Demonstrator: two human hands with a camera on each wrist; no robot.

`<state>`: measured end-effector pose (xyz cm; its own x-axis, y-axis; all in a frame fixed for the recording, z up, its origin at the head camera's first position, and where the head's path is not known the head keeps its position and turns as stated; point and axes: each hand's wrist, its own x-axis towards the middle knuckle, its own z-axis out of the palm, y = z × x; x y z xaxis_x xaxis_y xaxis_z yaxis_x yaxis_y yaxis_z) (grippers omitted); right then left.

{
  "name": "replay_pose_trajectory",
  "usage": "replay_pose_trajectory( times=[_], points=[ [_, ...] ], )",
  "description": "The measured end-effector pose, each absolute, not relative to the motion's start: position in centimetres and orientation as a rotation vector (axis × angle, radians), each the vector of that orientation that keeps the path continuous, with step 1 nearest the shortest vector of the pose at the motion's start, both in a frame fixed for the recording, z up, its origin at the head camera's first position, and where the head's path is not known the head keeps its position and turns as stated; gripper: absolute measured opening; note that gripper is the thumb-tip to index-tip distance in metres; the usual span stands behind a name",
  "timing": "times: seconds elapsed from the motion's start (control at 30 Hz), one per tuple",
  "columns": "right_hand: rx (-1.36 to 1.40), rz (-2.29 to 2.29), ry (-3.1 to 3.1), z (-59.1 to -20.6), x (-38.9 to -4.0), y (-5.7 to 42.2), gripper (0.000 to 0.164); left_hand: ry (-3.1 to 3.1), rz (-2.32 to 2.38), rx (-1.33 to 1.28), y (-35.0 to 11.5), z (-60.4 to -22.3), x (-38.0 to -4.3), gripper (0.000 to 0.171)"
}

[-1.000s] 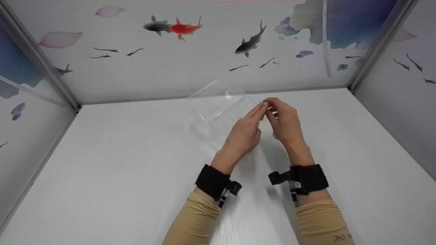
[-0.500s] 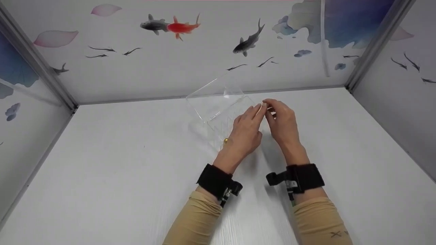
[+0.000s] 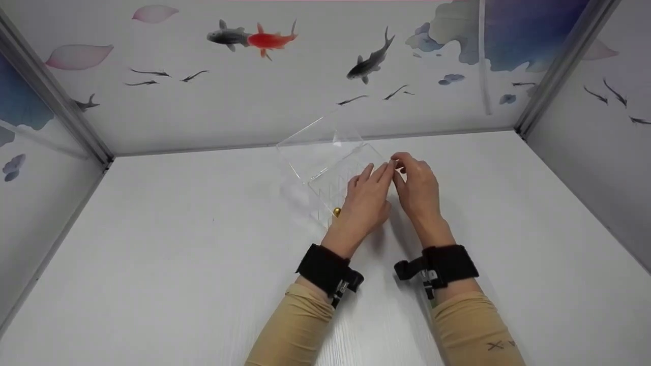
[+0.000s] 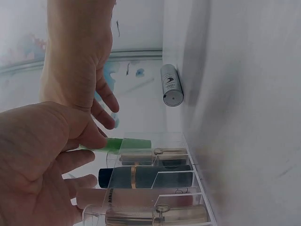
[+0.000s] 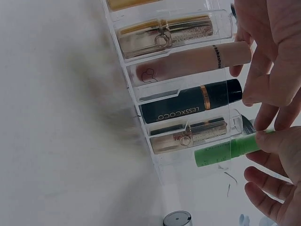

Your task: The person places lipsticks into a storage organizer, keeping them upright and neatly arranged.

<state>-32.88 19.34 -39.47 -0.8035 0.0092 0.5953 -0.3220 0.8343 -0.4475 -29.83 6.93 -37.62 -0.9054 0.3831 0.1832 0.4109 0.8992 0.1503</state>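
A clear acrylic organizer (image 3: 330, 175) holds cosmetic tubes in a row of compartments. My right hand (image 3: 419, 190) pinches the end of a green tube (image 5: 214, 154), whose lower part overlaps the end compartment in the right wrist view. My left hand (image 3: 363, 206) lies over the organizer with fingers extended, its fingertips at the tops of a pink tube (image 5: 188, 63) and a black tube with a gold band (image 5: 190, 102). Clear lipstick tubes (image 5: 188, 134) stand between them and at the sides. The head view hides most tubes under the left hand.
The organizer's clear lid (image 3: 315, 142) stands raised at the back. A silver-grey cylinder (image 4: 171, 84) stands on the white table (image 3: 152, 254) beyond the organizer's green-tube end. A gold round top (image 3: 337, 211) shows beside the left hand. Printed panels (image 3: 305, 91) enclose the table.
The right hand has come slightly down and left with the green tube. The left hand's fingers have spread and shifted down a little, and the gold round top has come into sight.
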Motion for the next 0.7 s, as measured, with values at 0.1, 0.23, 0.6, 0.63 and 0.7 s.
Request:
replay_pose_trajectory(
  times=[0.1, 0.23, 0.6, 0.63, 0.7],
  points=[
    [0.196, 0.71, -2.412, -39.7, -32.9, 19.2, 0.02, -2.917, -0.271, -0.593, 7.0, -37.9, -30.0, 0.069],
    [0.174, 0.693, -2.423, -40.0, -33.1, 18.9, 0.019, -2.904, -0.268, -0.556, 6.9, -38.3, -30.2, 0.066],
    [0.197, 0.713, -2.442, -40.5, -33.2, 18.7, 0.019, -2.812, -0.117, -0.528, 7.3, -39.1, -30.4, 0.058],
    [0.198, 0.714, -2.441, -40.6, -33.2, 18.8, 0.018, -2.808, -0.099, -0.528, 7.3, -39.2, -30.4, 0.057],
    [0.196, 0.716, -2.441, -40.7, -33.2, 18.8, 0.018, -2.799, -0.077, -0.529, 7.4, -39.3, -30.4, 0.056]
  ],
)
